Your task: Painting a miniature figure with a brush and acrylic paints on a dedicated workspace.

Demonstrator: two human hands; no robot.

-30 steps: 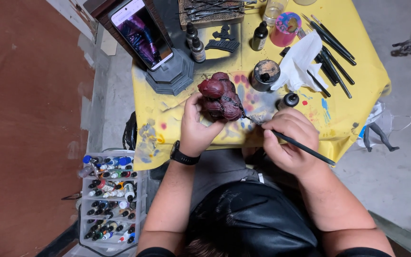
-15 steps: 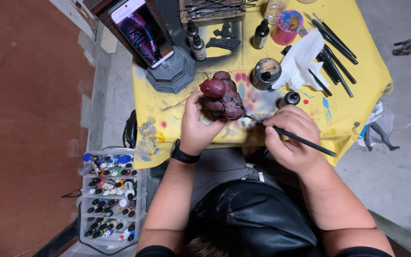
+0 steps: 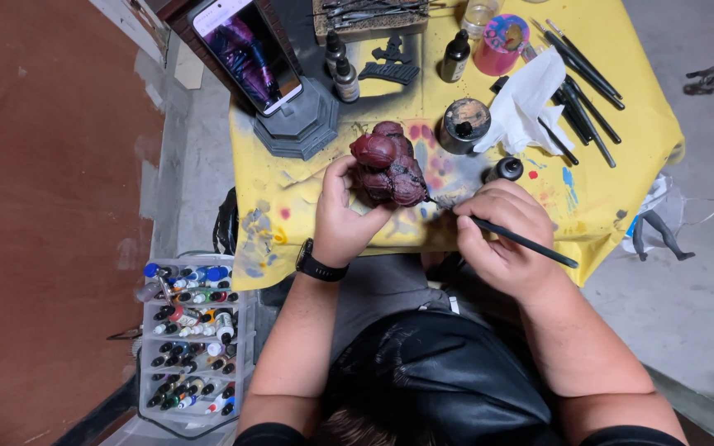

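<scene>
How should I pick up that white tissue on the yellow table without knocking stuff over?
Pinch the crumpled white tissue at its raised upper peak, coming straight down from above. It stands up there, clear of things. Its lower edge lies against the black brushes and the round dark pot, so a sideways grab would likely bump them.

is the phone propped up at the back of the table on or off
On. The phone leans on a grey stand, its screen lit with a purple picture.

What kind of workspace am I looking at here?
Likely a hobby model-painting station: the left hand holds a dark red figure, the right hand a brush, over a paint-stained yellow table, with a paint bottle rack beside.
</scene>
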